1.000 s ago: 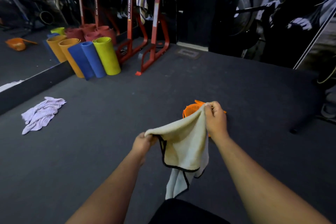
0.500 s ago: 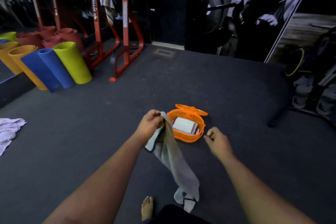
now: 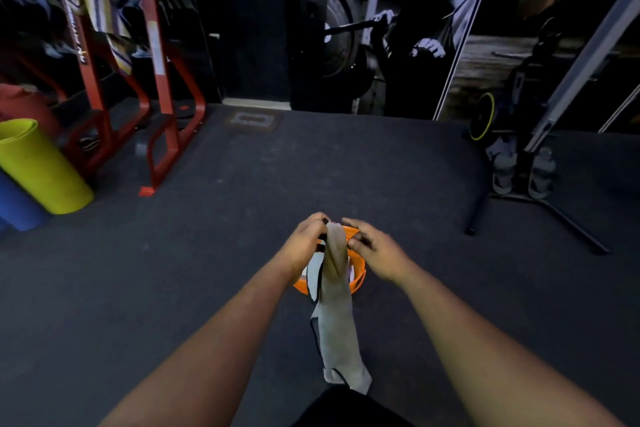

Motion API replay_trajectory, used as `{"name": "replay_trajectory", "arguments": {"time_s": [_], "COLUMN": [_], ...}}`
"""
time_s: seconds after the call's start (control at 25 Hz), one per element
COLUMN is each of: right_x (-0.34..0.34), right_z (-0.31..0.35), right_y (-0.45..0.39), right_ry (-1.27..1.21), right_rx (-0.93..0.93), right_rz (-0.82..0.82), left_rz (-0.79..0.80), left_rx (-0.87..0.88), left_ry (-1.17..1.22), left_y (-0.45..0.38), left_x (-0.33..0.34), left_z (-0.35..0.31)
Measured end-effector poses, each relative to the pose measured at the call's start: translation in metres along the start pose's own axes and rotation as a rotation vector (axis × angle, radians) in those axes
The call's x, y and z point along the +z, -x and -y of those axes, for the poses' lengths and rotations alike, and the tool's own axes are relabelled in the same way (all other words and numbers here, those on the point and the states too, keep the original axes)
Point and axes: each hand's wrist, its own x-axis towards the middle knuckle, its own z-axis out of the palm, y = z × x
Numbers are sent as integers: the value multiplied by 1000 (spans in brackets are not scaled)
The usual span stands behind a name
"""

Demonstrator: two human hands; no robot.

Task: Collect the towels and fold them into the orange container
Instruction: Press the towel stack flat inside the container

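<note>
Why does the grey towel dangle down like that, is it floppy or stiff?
Probably floppy: the grey towel hangs long and limp from where the left hand pinches its top. It looks light, since a pinch holds it. It would likely slump into the orange container unless folded.

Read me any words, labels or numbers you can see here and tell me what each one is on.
Red rack post: white lettering runs along it, too blurred to read.
Pale sticker on the second red post: print too small to read.
Floor plate: a raised mark, not legible.
Towel, orange container, yellow mat: no text visible.
So nothing can be quoted with confidence.
</note>
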Motion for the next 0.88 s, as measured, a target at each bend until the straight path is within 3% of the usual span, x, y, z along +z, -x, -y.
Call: {"name": "replay_trajectory", "arguments": {"time_s": [0.12, 0.28, 0.4, 0.56, 0.76, 0.88], "right_x": [6, 14, 0, -25, -34, -42], "right_z": [1, -1, -9, -19, -7, -4], "right_y": [-15, -19, -20, -19, -19, -24], "right_ry": [82, 193, 158, -25, -133, 113], "right_rx": [-28, -99, -148, -81, -77, -45], "right_rz": [1, -44, -185, -284, -91, 120], "left_rz": [80, -21, -44, -129, -31, -12], "left_rx": [24, 143, 182, 169, 235, 317], "left_ry": [-68, -108, -158, -198, -380, -659], "left_y": [-19, -28, -39, -51, -53, -61], "left_x": [-11, -10, -17, -34, -24, -27], "left_z": [2, 1, 15, 19, -2, -15]}}
